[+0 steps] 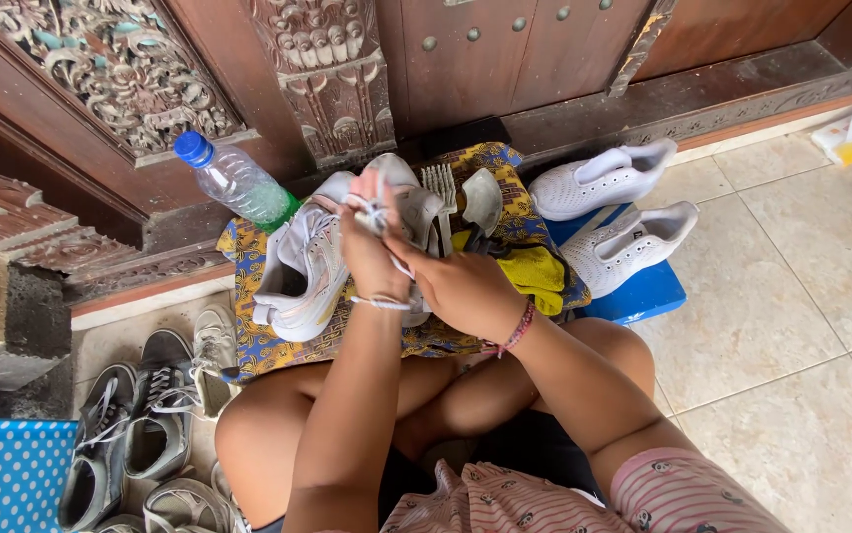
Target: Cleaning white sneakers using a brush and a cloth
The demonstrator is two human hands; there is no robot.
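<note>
At frame centre I see my left hand (372,247) pinching a white lace (379,215) and my right hand (461,288) gripping the pale sneaker (416,212) (both raised over the patterned cloth (268,345)); open tile floor (801,296) fills the right.

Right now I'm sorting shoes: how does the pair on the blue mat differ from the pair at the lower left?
The white sneakers lie on a blue mat, clean and bright; the grey sneakers stand on bare floor, darker and worn. The white ones point toward the door, tipped on their sides; the grey ones sit upright. Both pairs are laced.
</note>
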